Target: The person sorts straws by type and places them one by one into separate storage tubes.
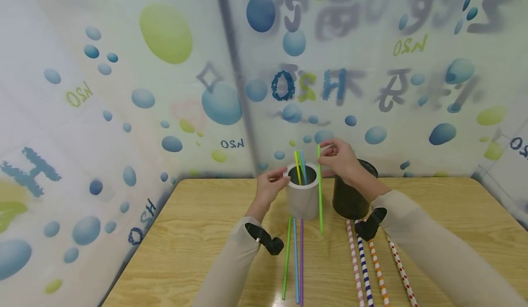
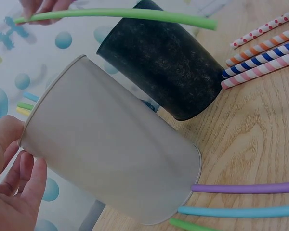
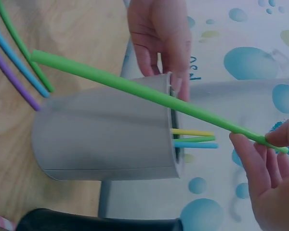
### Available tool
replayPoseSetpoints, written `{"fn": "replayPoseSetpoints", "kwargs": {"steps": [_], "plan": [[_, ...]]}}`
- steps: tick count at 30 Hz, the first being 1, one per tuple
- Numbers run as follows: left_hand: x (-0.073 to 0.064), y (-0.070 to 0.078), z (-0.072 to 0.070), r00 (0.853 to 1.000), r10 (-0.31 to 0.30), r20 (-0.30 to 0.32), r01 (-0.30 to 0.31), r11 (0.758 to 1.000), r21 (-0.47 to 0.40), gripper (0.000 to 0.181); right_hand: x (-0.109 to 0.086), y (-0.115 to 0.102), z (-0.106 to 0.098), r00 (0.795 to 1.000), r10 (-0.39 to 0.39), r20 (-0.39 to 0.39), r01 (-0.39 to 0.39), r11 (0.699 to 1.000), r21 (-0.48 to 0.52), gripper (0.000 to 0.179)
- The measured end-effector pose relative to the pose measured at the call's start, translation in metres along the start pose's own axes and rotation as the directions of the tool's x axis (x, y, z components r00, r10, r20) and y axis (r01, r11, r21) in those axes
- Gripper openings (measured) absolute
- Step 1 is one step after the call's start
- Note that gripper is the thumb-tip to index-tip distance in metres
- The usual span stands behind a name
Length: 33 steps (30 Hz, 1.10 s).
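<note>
A light grey cup (image 1: 303,201) stands upright on the table with several plain straws (image 3: 195,139), yellow, green and blue, poking out of its mouth. My left hand (image 1: 270,190) grips the cup's rim on its left side, thumb and fingers at the edge. Between the thumb and fingers of my right hand (image 1: 340,160), the upper end of a green straw (image 1: 320,192) is pinched. That straw hangs nearly upright, just right of the grey cup and outside it. Behind the right hand is a black cup (image 2: 168,62), partly hidden by the wrist in the head view.
Green, blue and purple straws (image 1: 302,263) lie on the wooden table (image 1: 198,233) in front of the grey cup. Several patterned straws (image 1: 364,270), striped and dotted, lie before the black cup. A printed curtain (image 1: 165,91) hangs behind the table.
</note>
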<state>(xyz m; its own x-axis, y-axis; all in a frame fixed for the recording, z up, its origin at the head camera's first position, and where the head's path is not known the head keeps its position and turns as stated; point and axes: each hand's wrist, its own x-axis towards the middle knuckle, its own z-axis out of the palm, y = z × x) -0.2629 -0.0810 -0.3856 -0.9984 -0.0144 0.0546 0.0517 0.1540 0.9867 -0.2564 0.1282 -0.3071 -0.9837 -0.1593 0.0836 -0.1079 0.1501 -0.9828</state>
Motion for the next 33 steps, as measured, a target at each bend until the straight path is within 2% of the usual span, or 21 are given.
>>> {"fn": "replayPoseSetpoints", "kwargs": {"steps": [7,8,13,15,17,18,24,33], "plan": [[0.0,-0.001,0.001,1.0,0.005,-0.009,-0.005,1.0,-0.001,0.032,0.012,-0.02,-0.005,0.995,-0.076,-0.063,0.074,0.997,-0.039,0.038],[-0.003,0.003,0.001,1.0,0.004,-0.006,-0.004,1.0,0.0,0.032,0.013,-0.023,-0.006,0.994,-0.086,-0.071,0.084,0.996,-0.04,0.038],[-0.005,0.008,-0.001,1.0,-0.015,0.011,0.015,1.0,-0.015,0.034,0.026,-0.022,-0.012,0.983,-0.158,-0.096,0.16,0.987,0.011,0.036],[-0.002,0.004,-0.001,1.0,-0.021,0.011,0.021,1.0,-0.017,0.034,0.028,-0.025,-0.013,0.979,-0.173,-0.109,0.175,0.985,0.007,0.036],[0.001,-0.001,0.0,1.0,-0.018,-0.001,0.018,1.0,-0.017,0.033,0.029,-0.03,-0.014,0.976,-0.178,-0.122,0.179,0.984,-0.005,0.035],[0.001,-0.002,0.001,1.0,-0.013,-0.007,0.013,1.0,-0.011,0.033,0.023,-0.042,-0.01,0.975,-0.168,-0.143,0.162,0.985,-0.053,0.035],[0.001,-0.003,0.001,1.0,-0.003,-0.029,0.003,1.0,-0.004,0.032,0.032,-0.055,-0.01,0.965,-0.192,-0.176,0.185,0.981,-0.053,0.035],[0.001,0.0,0.0,1.0,-0.027,0.006,0.027,0.999,-0.031,0.035,0.038,-0.066,-0.007,0.961,-0.238,-0.142,0.223,0.968,-0.11,0.036]]}}
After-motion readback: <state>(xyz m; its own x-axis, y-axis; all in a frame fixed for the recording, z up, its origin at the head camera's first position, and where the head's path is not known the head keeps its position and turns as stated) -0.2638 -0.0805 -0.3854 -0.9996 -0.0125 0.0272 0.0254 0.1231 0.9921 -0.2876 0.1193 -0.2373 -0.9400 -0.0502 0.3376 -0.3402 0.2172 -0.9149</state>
